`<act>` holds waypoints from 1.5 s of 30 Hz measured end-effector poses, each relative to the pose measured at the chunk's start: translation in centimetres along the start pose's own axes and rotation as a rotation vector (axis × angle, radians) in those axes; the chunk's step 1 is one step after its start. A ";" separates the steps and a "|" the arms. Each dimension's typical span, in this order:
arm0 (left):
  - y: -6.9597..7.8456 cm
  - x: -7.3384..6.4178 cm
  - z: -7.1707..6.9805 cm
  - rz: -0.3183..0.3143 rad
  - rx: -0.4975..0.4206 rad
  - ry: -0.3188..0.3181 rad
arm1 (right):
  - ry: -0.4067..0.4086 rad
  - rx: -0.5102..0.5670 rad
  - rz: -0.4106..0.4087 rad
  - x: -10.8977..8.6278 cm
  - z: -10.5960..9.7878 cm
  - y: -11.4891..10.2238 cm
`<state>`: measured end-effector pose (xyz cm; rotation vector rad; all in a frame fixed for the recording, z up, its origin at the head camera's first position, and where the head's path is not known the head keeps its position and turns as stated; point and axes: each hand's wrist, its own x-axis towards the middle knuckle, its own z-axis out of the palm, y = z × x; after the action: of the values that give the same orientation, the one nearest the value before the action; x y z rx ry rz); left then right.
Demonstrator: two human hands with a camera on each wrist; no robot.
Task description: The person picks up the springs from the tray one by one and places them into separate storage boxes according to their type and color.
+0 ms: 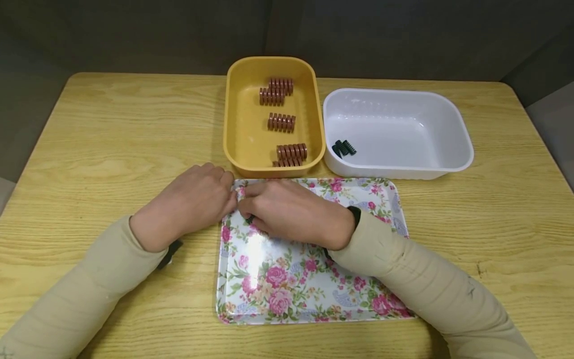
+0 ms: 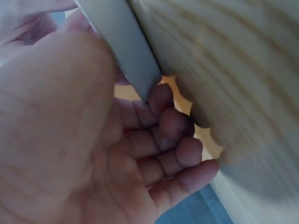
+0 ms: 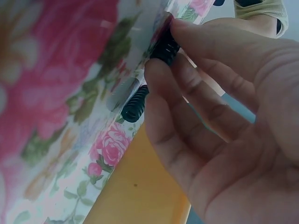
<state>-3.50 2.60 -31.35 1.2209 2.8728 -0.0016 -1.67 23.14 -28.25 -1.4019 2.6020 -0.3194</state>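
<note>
A white flowered tray lies on the table. At its upper left corner my left hand grips the tray's edge, and the fingers curl by the rim in the left wrist view. Over the tray's upper left part, my right hand pinches a dark green coil spring between thumb and fingertips. Close to those fingers a second dark green spring lies on the tray. Most of both springs is hidden by the right hand in the head view.
Behind the tray stands a yellow bin with several brown springs in it. To its right is a white bin, where several small dark green springs lie at the near left corner. Wooden table surrounds them.
</note>
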 end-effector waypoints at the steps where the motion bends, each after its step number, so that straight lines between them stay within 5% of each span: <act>1: 0.0 0.0 0.0 0.000 -0.002 -0.003 | 0.000 0.005 0.000 0.0 0.0 0.0; 45: 0.1 0.1 0.1 -0.027 -0.017 -0.003 | -0.044 -0.014 0.010 -0.1 0.0 0.2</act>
<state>-3.49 2.73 -31.48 1.1790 2.8803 0.0202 -1.76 23.34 -28.28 -1.3839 2.5806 -0.2666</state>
